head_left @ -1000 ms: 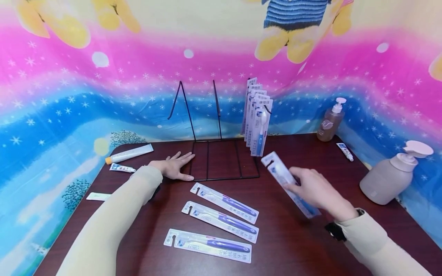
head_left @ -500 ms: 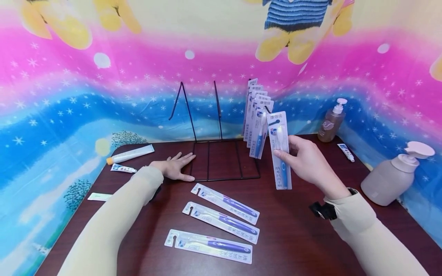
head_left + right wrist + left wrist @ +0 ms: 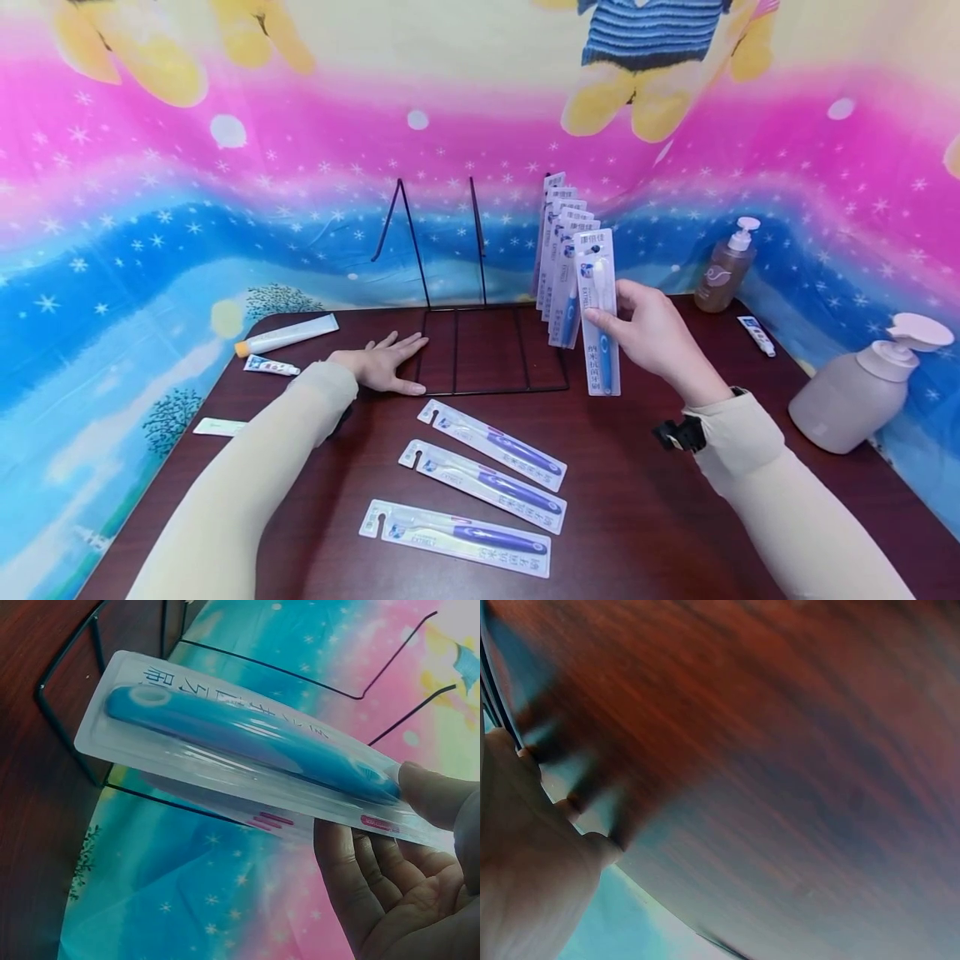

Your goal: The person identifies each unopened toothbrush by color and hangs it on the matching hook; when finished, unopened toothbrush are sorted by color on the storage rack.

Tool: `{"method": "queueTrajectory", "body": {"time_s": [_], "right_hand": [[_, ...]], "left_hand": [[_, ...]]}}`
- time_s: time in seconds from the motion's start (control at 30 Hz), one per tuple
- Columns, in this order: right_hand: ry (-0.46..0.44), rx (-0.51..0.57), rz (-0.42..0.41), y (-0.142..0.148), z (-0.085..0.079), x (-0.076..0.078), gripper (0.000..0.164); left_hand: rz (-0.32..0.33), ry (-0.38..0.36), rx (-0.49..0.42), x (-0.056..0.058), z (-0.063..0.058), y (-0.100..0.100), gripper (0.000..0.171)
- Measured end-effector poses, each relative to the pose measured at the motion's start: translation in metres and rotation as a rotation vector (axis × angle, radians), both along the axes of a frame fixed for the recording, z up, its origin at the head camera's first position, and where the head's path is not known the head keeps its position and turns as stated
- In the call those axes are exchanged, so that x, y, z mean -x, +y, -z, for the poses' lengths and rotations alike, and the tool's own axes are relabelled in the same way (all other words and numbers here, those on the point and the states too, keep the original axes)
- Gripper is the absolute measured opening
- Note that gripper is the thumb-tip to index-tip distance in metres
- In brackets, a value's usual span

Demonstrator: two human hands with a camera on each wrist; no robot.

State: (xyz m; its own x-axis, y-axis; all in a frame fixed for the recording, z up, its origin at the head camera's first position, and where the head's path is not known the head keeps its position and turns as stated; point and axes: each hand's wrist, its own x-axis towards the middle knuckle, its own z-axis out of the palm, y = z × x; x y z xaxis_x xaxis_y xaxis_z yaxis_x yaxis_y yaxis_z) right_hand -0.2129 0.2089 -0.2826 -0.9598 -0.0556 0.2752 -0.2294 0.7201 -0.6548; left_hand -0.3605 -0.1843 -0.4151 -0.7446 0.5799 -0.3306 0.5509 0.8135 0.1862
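Brown table bears toothbrushes before snowflake backdrop.

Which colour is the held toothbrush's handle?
The toothbrush handle is blue; it shows best in the right wrist view.

On the worktop, three toothbrush packs lie before the rack; three tubes lie to its left, two pump bottles stand to its right.
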Motion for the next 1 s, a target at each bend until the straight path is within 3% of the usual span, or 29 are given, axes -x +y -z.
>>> {"method": "queueTrajectory", "body": {"time_s": [0.4, 1.0], "right_hand": [[-0.047, 0.049, -0.015, -0.003, 0.007, 0.027, 0.048], [-0.064, 0.074, -0.055, -0.006, 0.007, 0.037, 0.049]], "left_hand": [[-0.002, -0.002, -0.024, -0.002, 0.004, -0.002, 0.102], [-0.002, -0.004, -0.021, 0.001, 0.001, 0.0, 0.105]]}}
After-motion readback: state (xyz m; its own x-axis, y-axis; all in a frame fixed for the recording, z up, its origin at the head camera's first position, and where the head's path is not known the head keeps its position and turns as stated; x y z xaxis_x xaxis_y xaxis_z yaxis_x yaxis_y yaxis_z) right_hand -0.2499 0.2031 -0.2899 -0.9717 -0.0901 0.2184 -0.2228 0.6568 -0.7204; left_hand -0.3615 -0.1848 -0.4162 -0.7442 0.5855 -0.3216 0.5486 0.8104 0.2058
